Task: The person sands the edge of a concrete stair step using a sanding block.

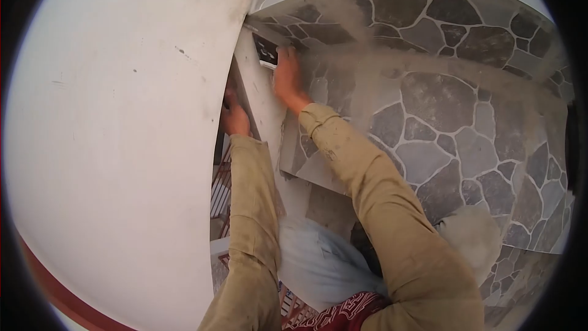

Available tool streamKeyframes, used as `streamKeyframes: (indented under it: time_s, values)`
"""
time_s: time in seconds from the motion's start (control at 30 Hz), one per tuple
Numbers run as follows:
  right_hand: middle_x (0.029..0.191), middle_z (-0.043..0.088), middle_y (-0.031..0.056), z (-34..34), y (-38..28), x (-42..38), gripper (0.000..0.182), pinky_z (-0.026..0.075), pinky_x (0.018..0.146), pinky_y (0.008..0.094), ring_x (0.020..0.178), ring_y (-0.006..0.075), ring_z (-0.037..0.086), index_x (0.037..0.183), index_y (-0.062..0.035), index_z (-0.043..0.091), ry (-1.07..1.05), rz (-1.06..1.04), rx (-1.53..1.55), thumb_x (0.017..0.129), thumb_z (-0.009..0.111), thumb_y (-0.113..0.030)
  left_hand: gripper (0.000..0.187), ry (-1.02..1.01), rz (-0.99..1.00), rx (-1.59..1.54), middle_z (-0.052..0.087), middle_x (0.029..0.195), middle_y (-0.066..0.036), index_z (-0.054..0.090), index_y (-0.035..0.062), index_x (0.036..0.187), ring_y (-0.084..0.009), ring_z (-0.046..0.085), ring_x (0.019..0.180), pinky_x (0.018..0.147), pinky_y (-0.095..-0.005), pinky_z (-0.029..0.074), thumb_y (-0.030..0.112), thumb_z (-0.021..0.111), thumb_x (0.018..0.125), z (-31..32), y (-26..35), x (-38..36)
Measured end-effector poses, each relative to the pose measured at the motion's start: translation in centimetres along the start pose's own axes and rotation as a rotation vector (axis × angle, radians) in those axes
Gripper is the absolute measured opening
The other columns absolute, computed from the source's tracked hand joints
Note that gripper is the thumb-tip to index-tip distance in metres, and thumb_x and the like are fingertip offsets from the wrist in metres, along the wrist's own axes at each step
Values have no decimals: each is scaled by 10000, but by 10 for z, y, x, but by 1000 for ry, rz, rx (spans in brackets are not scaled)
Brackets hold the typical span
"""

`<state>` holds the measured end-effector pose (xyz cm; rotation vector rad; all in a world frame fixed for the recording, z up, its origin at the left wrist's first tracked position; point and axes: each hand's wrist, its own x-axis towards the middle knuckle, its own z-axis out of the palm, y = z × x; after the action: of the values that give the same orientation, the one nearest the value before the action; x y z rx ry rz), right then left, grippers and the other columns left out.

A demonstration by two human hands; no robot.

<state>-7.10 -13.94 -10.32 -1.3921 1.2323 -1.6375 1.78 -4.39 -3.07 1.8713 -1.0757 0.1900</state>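
My right hand (pixel 286 76) is raised against a stone-pattern tiled wall (pixel 441 98), its fingers closed on a small flat tool with a pale edge (pixel 267 63) pressed at the tile's upper left corner. My left hand (pixel 234 116) presses on the edge of the tile panel, in the gap beside a white plastered column (pixel 122 135); its fingers are partly hidden behind the column. Both sleeves are tan and dusty.
A tiled ledge (pixel 392 0) juts out above the hands. Below, a pale bag (pixel 318 263) and a light round sack (pixel 471 233) lie near the floor. A reddish metal railing (pixel 220 184) shows beside the column. Dust coats the tiles.
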Motion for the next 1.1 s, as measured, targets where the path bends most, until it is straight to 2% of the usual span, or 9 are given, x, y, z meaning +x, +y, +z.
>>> streamKeyframes:
  time_s: [0.07, 0.13, 0.27, 0.5, 0.67, 0.73, 0.8, 0.93, 1.1]
  values:
    - [1062, 555, 217, -13, -7, 2, 224, 440, 917, 467, 1028, 405, 531, 1028, 11, 573, -41, -29, -19, 806, 547, 12, 412, -2, 32, 23, 613, 1241, -160, 569, -63, 1233, -246, 565, 1127, 993, -350, 407, 258, 470, 996, -3, -6, -1]
    - [1057, 558, 215, -13, -20, -11, 217, 446, 899, 473, 1022, 404, 535, 1019, 14, 575, -52, -10, -20, 804, 547, 12, 540, -60, -34, 12, 448, 1455, -201, 460, -60, 1370, -322, 426, 1334, 1095, -367, 322, 305, 520, 977, -4, -13, 6]
    - [1056, 564, 205, 8, 8, 4, 209, 463, 863, 480, 1011, 392, 548, 1014, 15, 577, 31, -34, -61, 807, 548, 10, 554, -95, -29, 8, 434, 1464, -212, 455, -59, 1375, -336, 400, 1357, 1106, -373, 307, 317, 517, 973, -4, -13, 4]
    - [1073, 555, 201, -16, -28, -21, 234, 459, 866, 467, 1020, 375, 548, 1043, 2, 560, -86, 24, -100, 810, 543, 10, 531, -64, 18, -57, 452, 1451, -205, 466, -58, 1365, -329, 430, 1329, 1092, -375, 327, 285, 538, 966, -3, -22, 11]
    - [1109, 545, 217, -21, 1, 8, 299, 457, 897, 465, 1048, 406, 528, 1109, 17, 553, -87, -82, -10, 811, 526, 23, 513, -35, 14, -94, 470, 1435, -201, 479, -53, 1355, -323, 436, 1324, 1087, -379, 331, 279, 544, 969, -4, -21, 4]
    - [1132, 541, 224, -13, -4, 6, 332, 451, 909, 468, 1058, 416, 522, 1116, 22, 553, -56, -72, 15, 786, 538, 54, 508, -30, 26, -39, 484, 1417, -210, 487, -55, 1345, -326, 448, 1309, 1081, -380, 336, 282, 547, 969, -1, -18, 8]
    - [1113, 536, 234, -19, -21, -14, 511, 436, 908, 465, 1055, 433, 509, 1149, 23, 547, -121, -39, 48, 654, 645, 104, 528, -63, 39, -125, 480, 1419, -216, 487, -58, 1343, -331, 448, 1308, 1082, -381, 336, 309, 548, 968, -3, -11, 7]
    - [1104, 534, 207, -17, -3, 12, 315, 422, 923, 466, 1055, 406, 511, 1101, 24, 553, -111, -62, -84, 786, 558, 24, 539, -70, 4, -46, 476, 1425, -216, 491, -58, 1341, -329, 452, 1307, 1082, -380, 336, 327, 546, 968, -3, -25, 9]
    - [1131, 523, 196, -19, -36, 5, 254, 411, 928, 484, 1082, 390, 501, 1062, 21, 550, -147, 33, -137, 810, 559, -5, 546, -72, 67, -79, 465, 1432, -223, 475, -59, 1358, -338, 441, 1316, 1086, -379, 329, 317, 542, 967, -3, -22, 13]
